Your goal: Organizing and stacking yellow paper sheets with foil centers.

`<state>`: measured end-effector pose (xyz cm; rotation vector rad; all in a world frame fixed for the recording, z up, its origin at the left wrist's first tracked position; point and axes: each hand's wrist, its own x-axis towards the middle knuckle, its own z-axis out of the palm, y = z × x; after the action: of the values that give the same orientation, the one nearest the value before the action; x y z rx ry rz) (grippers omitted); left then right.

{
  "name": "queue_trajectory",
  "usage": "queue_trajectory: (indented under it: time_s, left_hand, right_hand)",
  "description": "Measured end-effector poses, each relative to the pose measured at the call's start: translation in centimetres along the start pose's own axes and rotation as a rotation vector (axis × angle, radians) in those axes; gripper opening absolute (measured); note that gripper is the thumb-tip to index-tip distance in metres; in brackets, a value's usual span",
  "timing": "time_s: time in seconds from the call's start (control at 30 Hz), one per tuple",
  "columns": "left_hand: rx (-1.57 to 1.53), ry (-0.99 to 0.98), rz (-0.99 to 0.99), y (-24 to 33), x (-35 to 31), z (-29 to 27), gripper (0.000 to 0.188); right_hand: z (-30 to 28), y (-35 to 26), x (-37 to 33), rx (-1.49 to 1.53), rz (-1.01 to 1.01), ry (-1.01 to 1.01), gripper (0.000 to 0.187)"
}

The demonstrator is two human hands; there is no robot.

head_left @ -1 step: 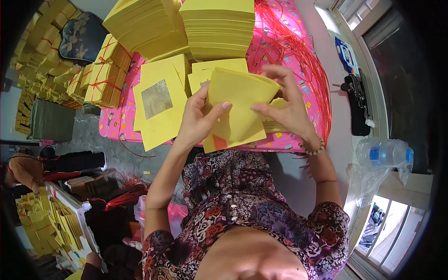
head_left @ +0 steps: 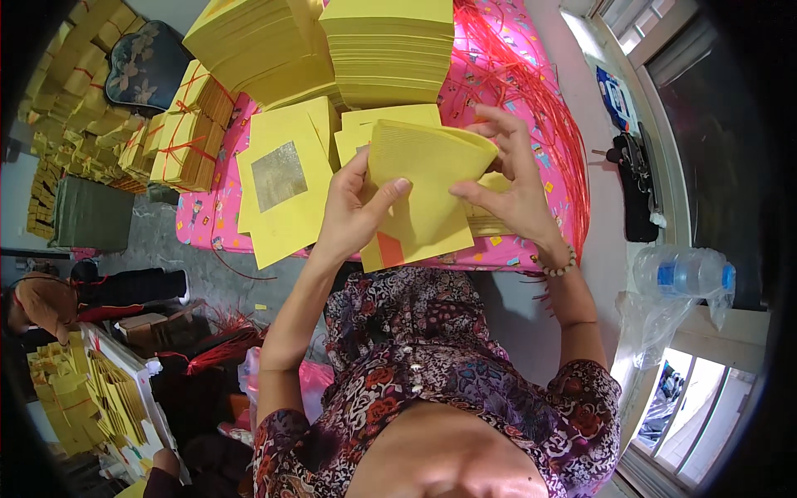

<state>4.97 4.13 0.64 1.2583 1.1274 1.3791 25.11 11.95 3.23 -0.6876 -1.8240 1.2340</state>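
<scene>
Between my hands I hold a stack of yellow paper sheets (head_left: 423,178), its far edge bent into a curve with many sheet edges showing. My left hand (head_left: 353,207) grips its left side, thumb on the face. My right hand (head_left: 510,178) pinches its right side, thumb on the near face, other fingers raised behind the curled corner. Under it lies a yellow sheet with a red-orange patch (head_left: 390,251). Left of my left hand are yellow sheets with a silvery square (head_left: 279,178). More yellow sheets (head_left: 490,217) sit partly hidden below my right hand.
Tall yellow paper stacks (head_left: 386,58) stand at the back of the pink patterned table cover (head_left: 199,220). Red ties (head_left: 531,75) spread along the right. Bundles tied in red (head_left: 187,145) stand at left. A plastic bottle (head_left: 681,272) lies on the right ledge. Another person (head_left: 50,299) is far left.
The fingers of my right hand have lifted and spread slightly behind the stack. The stack's right corner now curls more roundly. My left hand has hardly moved.
</scene>
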Motion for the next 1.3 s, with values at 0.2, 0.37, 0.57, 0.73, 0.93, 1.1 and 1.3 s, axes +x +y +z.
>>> queue_trajectory:
  time_s: [0.2,0.37,0.57,0.73,0.93,1.1,1.3]
  left_hand:
    - [-0.092,0.050,0.170,-3.5,0.3,0.6,0.039]
    - [-0.121,0.102,0.204,-4.0,0.0,1.1,0.049]
    - [-0.023,0.171,0.258,-3.9,-0.1,1.5,0.048]
    - [-0.001,0.141,0.243,-4.9,-0.2,1.3,0.050]
    - [0.082,0.197,0.295,-5.5,-0.2,1.6,0.043]
    - [0.167,0.169,0.325,-6.0,-0.3,1.5,0.044]
    - [0.159,0.225,0.310,-6.1,-0.4,1.9,0.044]
  right_hand:
    - [1.2,3.0,-0.2,0.039,-0.015,-0.119,0.060]
    - [1.9,3.4,-0.2,0.047,0.089,-0.095,0.047]
    - [2.1,3.4,0.1,-0.007,0.043,-0.083,0.043]
    - [2.2,4.3,0.3,0.015,0.049,-0.050,0.042]
    - [1.9,4.7,-0.1,0.062,0.072,-0.065,0.039]
    - [1.8,5.5,-0.5,0.084,0.071,-0.078,0.038]
    - [2.1,5.4,-0.3,0.153,0.110,-0.076,0.033]
